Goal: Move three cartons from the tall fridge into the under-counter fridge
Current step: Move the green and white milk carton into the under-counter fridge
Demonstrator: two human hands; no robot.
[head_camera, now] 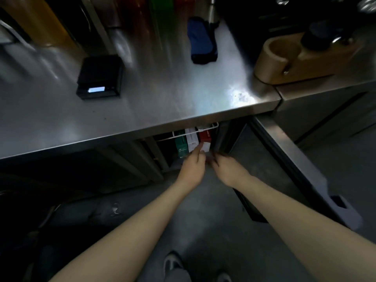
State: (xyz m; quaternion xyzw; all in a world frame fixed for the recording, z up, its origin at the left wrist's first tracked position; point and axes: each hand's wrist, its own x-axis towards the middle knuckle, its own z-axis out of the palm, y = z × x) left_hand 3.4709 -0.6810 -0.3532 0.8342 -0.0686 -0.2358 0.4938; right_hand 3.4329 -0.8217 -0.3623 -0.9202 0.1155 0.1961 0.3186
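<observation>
- Both arms reach down and forward under the steel counter into the open under-counter fridge.
- Three cartons stand upright side by side on the fridge shelf, behind a white wire rail: a green carton on the left, a white carton in the middle, a red carton on the right.
- The left hand has its fingers stretched out, fingertips touching the lower front of the red carton where it meets the white one; it is not wrapped around anything.
- The right hand is just beside the left, at the red carton's right lower edge; its fingers are blurred and partly hidden, so I cannot tell if it grips.
- The fridge door hangs open to the right.
- On the counter sit a black scale with a lit display, a blue cloth and a wooden holder, all well apart.
- A shoe shows on the floor below.
</observation>
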